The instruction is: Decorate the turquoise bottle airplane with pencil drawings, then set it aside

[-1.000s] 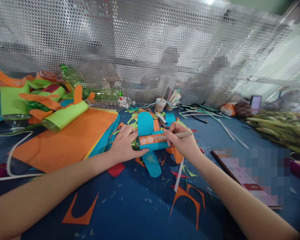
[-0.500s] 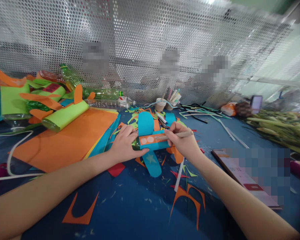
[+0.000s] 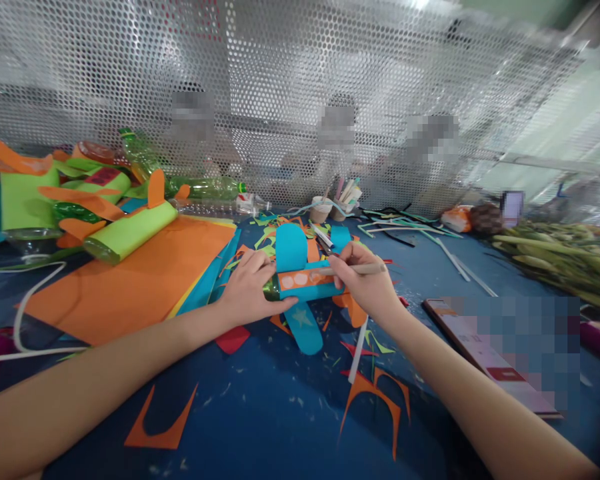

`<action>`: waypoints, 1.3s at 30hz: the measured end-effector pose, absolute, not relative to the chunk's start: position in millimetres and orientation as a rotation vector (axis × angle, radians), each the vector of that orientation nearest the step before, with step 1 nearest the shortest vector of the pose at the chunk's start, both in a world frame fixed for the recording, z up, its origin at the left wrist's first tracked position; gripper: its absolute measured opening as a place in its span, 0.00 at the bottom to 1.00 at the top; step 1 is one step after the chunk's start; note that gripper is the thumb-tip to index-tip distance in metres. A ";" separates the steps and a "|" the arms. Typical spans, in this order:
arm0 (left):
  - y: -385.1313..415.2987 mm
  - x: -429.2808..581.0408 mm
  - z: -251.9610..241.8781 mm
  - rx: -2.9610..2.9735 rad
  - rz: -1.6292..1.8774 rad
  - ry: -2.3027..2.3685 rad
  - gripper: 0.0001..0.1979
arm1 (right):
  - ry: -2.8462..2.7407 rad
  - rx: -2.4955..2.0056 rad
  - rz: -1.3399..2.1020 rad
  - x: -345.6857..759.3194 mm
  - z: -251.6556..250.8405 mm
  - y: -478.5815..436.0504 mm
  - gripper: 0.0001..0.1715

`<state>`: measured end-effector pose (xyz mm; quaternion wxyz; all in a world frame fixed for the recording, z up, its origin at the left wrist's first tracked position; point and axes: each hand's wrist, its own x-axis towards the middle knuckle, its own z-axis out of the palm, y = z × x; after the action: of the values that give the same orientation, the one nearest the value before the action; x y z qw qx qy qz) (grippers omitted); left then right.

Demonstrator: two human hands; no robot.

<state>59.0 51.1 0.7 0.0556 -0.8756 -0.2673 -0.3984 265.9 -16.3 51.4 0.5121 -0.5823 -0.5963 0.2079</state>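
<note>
Right hand holds pen well apart from edge of phone

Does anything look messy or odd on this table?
Yes: paper scraps lie scattered behind the blue-wrapped bottle, and a U-shaped orange offcut lies near the front. Pale specks mark the blue tabletop; whether scuffs or residue, I cannot tell.

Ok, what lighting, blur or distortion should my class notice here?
Head view: mesh smears toward the upper left corner, the phone is partly pixelated; same head view: the table lies shadowed beside the right forearm, the left hand looks fairly sharp.
</note>
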 end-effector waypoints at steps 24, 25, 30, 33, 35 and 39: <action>51.5 58.5 0.5 -2.662 -1.205 -0.820 0.21 | -1.435 -1.392 0.621 271.6 50.3 -14.2 0.13; 51.7 58.5 0.5 -2.660 -1.203 -0.821 0.21 | -1.436 -1.389 0.624 271.8 50.0 -14.1 0.13; 51.9 58.8 0.1 -2.653 -1.194 -0.827 0.21 | -1.439 -1.382 0.635 273.6 48.1 -13.1 0.12; 51.4 59.0 0.0 -2.649 -1.197 -0.829 0.21 | -1.435 -1.372 0.641 273.4 48.2 -13.3 0.12; 51.0 59.0 0.2 -2.646 -1.201 -0.824 0.21 | -1.440 -1.371 0.639 273.0 48.7 -13.7 0.12; 50.8 59.0 0.8 -2.641 -1.201 -0.816 0.21 | -1.450 -1.378 0.629 272.7 48.9 -14.1 0.11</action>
<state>59.0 50.8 0.8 0.0639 -0.8745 -0.2701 -0.3978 272.7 -14.1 48.9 0.4989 -0.5696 -0.5992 0.2600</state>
